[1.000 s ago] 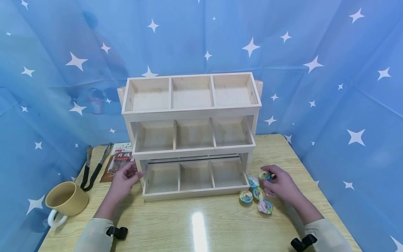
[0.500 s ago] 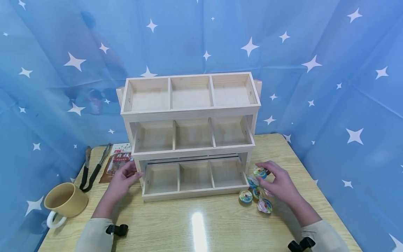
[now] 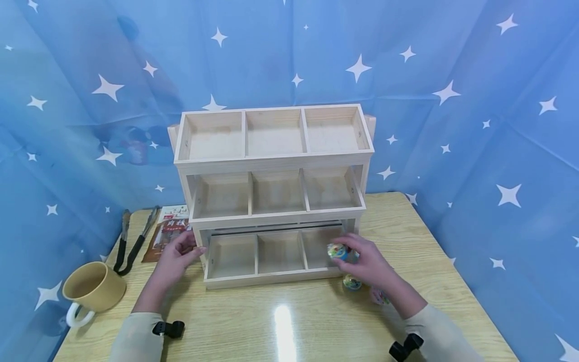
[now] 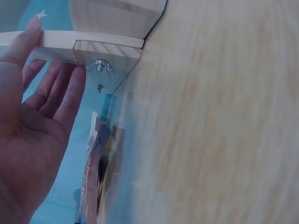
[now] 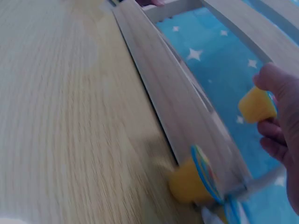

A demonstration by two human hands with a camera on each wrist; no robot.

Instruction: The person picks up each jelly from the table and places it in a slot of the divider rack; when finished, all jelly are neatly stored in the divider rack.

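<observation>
A three-tier wooden rack (image 3: pixel 276 165) stands on the table, each tier split into three compartments. My right hand (image 3: pixel 368 262) pinches a small jelly cup (image 3: pixel 336 251) with a colourful lid over the bottom tier's right compartment. The right wrist view shows its yellow body (image 5: pixel 256 107) between thumb and fingers. Another jelly cup (image 3: pixel 351 282) rests on the table by the rack's lower right corner. More cups (image 3: pixel 378 295) are mostly hidden under my right hand. My left hand (image 3: pixel 175 261) holds the rack's left side, its wooden edge (image 4: pixel 58 42) between thumb and fingers.
Left of the rack lie a red-brown packet (image 3: pixel 169 229) and black-handled tongs (image 3: pixel 135 246). A tan mug (image 3: pixel 97 286) with a white handle stands at the table's left edge. A blue star-patterned curtain (image 3: pixel 280 55) encloses the table's back and sides.
My right hand has lifted a jelly cup from the group on the right and carried it left, over the bottom tier. The left hand stays at the rack's side.
</observation>
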